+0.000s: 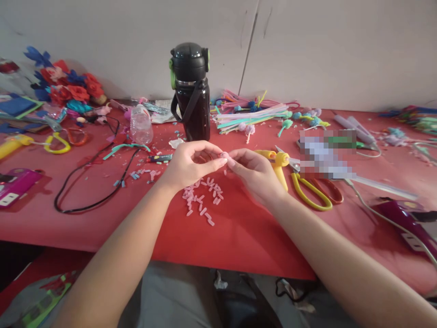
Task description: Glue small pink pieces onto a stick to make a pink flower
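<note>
Over the red tabletop, the fingertips of my left hand point(193, 166) and my right hand point(254, 175) meet in a pinch. Between them is a small pink fuzzy piece point(224, 155), mostly covered by the fingers. Below the hands lies a loose scatter of short pink cut pieces point(201, 198), which look like snipped pipe cleaner. A yellow glue gun point(280, 166) rests just beyond my right hand, partly hidden by it. Beside it lie scissors with yellow and red handles point(312, 193).
A black flask point(191, 100) stands behind the hands, with a clear plastic bottle point(141, 125) to its left. Bundled pipe cleaners point(252, 116) lie at the back. A black cord point(92, 207) loops on the left; a white cable point(367, 207) crosses the right.
</note>
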`<action>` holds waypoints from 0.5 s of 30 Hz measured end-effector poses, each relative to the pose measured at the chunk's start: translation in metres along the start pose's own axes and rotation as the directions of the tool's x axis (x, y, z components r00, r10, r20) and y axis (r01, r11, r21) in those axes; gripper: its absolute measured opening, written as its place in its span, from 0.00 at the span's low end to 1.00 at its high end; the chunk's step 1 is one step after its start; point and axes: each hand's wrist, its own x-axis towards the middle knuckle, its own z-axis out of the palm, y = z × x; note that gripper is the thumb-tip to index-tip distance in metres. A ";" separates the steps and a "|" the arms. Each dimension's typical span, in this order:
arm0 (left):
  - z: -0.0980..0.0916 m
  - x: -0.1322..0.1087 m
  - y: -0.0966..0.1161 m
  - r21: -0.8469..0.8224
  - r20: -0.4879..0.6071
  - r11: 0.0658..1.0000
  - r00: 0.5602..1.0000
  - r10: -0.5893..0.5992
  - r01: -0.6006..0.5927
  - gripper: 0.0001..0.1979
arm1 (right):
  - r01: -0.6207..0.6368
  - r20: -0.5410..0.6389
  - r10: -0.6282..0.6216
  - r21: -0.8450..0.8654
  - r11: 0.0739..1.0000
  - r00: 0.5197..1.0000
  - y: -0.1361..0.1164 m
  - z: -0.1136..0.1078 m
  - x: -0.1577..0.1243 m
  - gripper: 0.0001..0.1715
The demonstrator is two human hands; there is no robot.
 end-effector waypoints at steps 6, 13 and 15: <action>0.001 0.000 0.002 0.030 -0.010 1.000 1.000 0.006 -0.006 0.14 | -0.003 -0.007 0.003 -0.008 1.000 1.000 -0.002 0.002 -0.001 0.21; 0.000 0.000 0.003 0.016 -0.006 1.000 1.000 0.017 -0.017 0.14 | 0.007 -0.018 -0.008 -0.042 0.999 1.000 -0.001 0.002 0.000 0.22; -0.001 0.000 0.005 0.002 -0.002 1.000 1.000 0.025 -0.025 0.13 | 0.008 -0.022 -0.009 -0.034 0.999 1.000 0.000 0.001 0.001 0.22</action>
